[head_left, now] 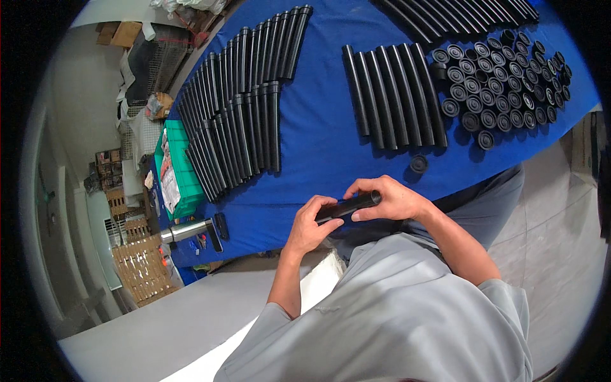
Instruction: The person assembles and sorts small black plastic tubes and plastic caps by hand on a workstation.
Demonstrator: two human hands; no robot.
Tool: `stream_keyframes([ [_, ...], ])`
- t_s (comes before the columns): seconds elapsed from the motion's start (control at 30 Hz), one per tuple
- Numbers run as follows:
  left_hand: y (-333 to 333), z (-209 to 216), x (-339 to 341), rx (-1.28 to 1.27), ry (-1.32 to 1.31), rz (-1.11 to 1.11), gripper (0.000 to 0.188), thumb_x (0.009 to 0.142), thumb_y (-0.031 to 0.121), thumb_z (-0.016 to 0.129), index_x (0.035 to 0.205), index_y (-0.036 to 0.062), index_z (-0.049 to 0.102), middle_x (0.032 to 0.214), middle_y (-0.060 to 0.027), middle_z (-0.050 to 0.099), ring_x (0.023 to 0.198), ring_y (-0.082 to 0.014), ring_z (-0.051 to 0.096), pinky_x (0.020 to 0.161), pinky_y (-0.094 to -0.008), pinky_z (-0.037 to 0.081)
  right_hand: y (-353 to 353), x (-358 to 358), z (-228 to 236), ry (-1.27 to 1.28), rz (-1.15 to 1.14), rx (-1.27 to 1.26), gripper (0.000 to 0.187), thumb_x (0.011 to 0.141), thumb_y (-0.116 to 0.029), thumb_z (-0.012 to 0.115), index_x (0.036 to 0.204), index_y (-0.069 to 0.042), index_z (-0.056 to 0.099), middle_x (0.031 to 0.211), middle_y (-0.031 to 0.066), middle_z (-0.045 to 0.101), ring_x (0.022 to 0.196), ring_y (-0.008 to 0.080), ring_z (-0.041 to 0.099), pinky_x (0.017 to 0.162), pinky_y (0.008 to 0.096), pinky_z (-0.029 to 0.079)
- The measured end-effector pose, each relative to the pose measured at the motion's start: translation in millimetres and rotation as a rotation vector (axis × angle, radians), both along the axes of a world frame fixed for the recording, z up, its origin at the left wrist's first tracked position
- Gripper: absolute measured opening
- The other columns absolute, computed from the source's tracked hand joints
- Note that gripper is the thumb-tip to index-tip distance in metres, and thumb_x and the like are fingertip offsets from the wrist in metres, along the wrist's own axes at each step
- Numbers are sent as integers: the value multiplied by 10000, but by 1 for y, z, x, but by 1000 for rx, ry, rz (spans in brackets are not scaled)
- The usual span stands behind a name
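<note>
Both hands hold one short black tube level over the near edge of the blue-covered table. My left hand grips its left end. My right hand wraps the right end, fingers curled over the tube's tip. A single black round cap lies on the cloth just beyond my right hand. Further off lies a row of black tubes, and to its right a cluster of several black round caps.
More black tubes are laid in long rows at the left and along the far edge. A green crate, a steel flask and a small black item sit at the table's left end. Wooden pallets stand below.
</note>
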State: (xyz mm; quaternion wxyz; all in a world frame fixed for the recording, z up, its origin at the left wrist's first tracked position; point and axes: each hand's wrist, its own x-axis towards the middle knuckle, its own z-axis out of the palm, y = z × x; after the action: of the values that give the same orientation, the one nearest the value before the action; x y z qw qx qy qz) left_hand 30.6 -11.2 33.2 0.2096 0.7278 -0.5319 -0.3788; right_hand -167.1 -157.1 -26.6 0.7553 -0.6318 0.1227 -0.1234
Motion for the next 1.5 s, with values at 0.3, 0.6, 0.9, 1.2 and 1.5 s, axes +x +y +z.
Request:
stream_keyframes([
  [0.3,-1,-5,11,-31,59,-106,350,837,192,723,1109,-17,655,1026,-103,650,934,-246,639,864,-358,493,3,-4,-3,-100,-30,125,386,780,-175,808,1128,-50,702,892,68,724,789,148,653,744,308,510],
  [0.6,13,-13,0,343,697,185,421,924,276,693,1220,-10,608,1121,-83,627,1037,-154,584,857,-290,480,14,-8,-6,-157,-77,112,328,784,-210,780,1059,-53,695,875,93,745,773,164,699,705,319,528],
  [0.9,20,-20,-17,339,746,180,421,835,238,785,1126,16,577,949,-68,663,841,-143,629,787,-282,500,6,-15,-3,-119,72,81,239,771,-149,762,974,-35,709,832,76,750,740,152,705,699,297,541],
  [1.2,36,-29,-33,247,798,161,520,924,343,692,1259,-39,584,1096,-81,654,1001,-155,596,930,-315,467,7,-17,-4,-171,144,95,251,772,-150,792,988,-36,735,806,53,749,682,104,663,602,266,494],
  [1.5,36,-31,-35,289,1012,287,492,970,364,621,1233,-49,566,1036,-110,662,930,-181,652,834,-312,529,7,-19,-8,-210,179,319,225,796,-91,790,994,-1,735,839,94,750,745,161,715,657,264,546],
])
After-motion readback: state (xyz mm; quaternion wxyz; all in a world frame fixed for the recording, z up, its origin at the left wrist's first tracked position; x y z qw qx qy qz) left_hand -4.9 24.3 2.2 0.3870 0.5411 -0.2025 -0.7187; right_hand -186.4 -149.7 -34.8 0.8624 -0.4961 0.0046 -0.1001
